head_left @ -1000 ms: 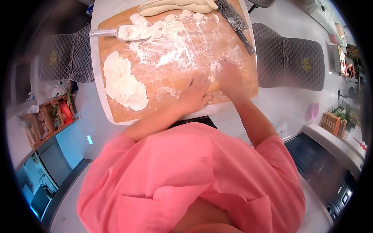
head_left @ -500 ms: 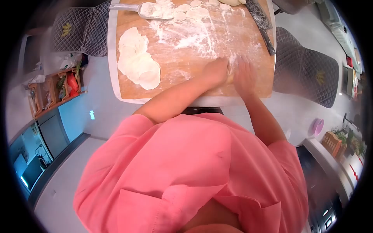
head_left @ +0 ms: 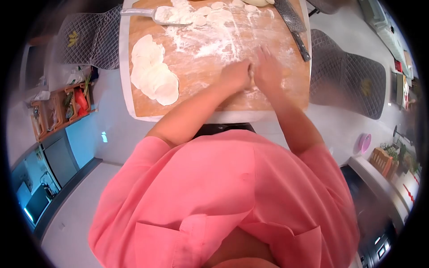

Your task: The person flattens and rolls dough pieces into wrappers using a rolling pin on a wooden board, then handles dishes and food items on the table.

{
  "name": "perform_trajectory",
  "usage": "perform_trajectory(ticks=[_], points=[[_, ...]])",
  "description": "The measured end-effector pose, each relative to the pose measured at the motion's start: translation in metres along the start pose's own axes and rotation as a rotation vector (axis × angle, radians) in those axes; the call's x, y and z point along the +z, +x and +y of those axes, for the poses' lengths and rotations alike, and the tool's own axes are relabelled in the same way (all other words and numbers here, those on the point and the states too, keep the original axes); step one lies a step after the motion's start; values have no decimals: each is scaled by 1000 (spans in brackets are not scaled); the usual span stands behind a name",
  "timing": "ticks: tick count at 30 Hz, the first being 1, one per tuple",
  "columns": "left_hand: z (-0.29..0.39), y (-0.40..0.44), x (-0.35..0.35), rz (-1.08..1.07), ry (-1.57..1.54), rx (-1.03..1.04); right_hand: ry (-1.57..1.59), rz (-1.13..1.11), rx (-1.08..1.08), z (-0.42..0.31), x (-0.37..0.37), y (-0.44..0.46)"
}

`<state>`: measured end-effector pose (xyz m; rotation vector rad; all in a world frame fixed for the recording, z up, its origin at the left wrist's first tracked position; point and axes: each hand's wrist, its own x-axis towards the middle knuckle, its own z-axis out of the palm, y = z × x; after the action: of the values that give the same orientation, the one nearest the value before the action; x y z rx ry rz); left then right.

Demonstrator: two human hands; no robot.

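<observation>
Near the front of the floured wooden board, my left hand (head_left: 237,75) is curled closed, and what its fingers hold is hidden. Close on its right, my right hand (head_left: 267,73) has its fingers stretched forward, palm down and slightly blurred. A small pale thing shows between the two hands, too little of it to name. Thin round dough wrappers (head_left: 154,71) lie overlapped in a pile left of my hands. Small flattened dough pieces (head_left: 217,6) dusted with flour lie at the far side.
A metal scoop (head_left: 163,17) with flour rests at the board's far left. At the far right lies a cleaver (head_left: 291,20) with a black handle (head_left: 304,52). Quilted chairs (head_left: 89,38) flank the wooden board (head_left: 201,100) on both sides. A wooden rack (head_left: 62,105) stands further left.
My right hand has slid forward over the board, with its fingers pointing farther away. My left hand stays closed beside it. The whole view has shifted slightly.
</observation>
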<state>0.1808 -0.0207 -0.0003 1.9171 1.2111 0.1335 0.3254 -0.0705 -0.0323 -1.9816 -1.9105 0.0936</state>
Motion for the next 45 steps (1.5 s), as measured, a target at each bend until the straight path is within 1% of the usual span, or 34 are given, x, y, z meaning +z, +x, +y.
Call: perform_trajectory(ticks=[1,3,4,6,8,10,11,13,14,15,16,17,18,19,20,22,23,24,25,26,27,29,31,32,34,35,36,37,38,40,41,42,43,45], points=[[1,3,-3,-14,-6,6,-9,-6,13,-4,3,9],[0,17,-13,-153,165,10,-60,-142,214,-12,-2,21],[-3,16,-14,-171,165,31,-73,-137,238,-6,-5,5],[-10,14,-16,-228,27,-25,-37,-74,18,-1,-9,-40],[-10,-1,-18,-240,-3,-28,-52,-121,55,-2,-13,-47],[-7,-11,-19,-134,-37,-7,-2,-55,51,-9,-7,-28],[-10,-7,-11,-62,29,20,-3,-52,53,-12,-2,-7],[3,-1,-22,-81,38,-24,-15,-83,211,-18,3,26],[8,1,-26,-98,48,-66,-16,-86,214,-19,1,21],[-7,5,-20,-47,102,67,11,-124,208,-20,-4,15],[-14,5,-22,-46,104,74,40,-160,200,-21,-9,8],[-20,2,-25,-103,4,28,40,-158,201,-19,-15,-13],[-26,-2,-27,-158,-97,-19,0,-103,84,-12,-19,-43],[-32,-9,-24,-117,-65,40,-41,-47,-33,-9,-21,-57],[-30,-14,-27,-118,-63,40,-39,-46,-31,-11,-19,-52],[-19,-22,-28,-129,-123,-44,-45,-36,27,-17,-15,-34],[-23,-23,-18,3,-68,52,-45,-34,27,-20,-9,-12],[-22,-16,-18,3,-66,53,-31,-57,112,-23,-1,15],[-19,-6,-20,-16,61,48,-19,-85,200,-24,2,25],[-15,-3,-22,-39,186,45,-21,-90,207,-25,2,19],[-11,-3,-31,-89,124,25,-45,-78,172,-25,4,13],[-21,-2,-30,-77,64,28,-74,-55,128,-21,0,-7],[-43,-6,-23,-86,-20,45,-49,-94,-19,-16,-18,-50],[-41,-10,-26,-87,-18,43,-47,-95,-18,-18,-15,-44],[-29,-23,-28,-64,-139,-24,-65,-57,69,-27,-5,-22],[-29,-19,-23,-4,-51,20,-63,-54,66,-29,3,-1],[-25,-11,-26,-3,-49,24,-45,-13,131,-33,11,24],[-18,-4,-30,-6,37,0,-26,22,200,-35,14,32],[-13,-2,-31,-12,121,-24,-28,17,204,-34,14,24],[-21,2,-32,-5,70,-65,-63,49,81,-30,15,11],[-30,1,-33,-79,18,-69,-65,52,79,-31,5,-5],[-40,-1,-31,-153,-35,-75,-61,-5,39,-32,-11,-29],[-52,-5,-26,-98,-103,-50,-54,-64,-2,-33,-19,-40],[-47,-11,-32,-93,-110,-36,-28,-12,19,-33,-7,-25]])
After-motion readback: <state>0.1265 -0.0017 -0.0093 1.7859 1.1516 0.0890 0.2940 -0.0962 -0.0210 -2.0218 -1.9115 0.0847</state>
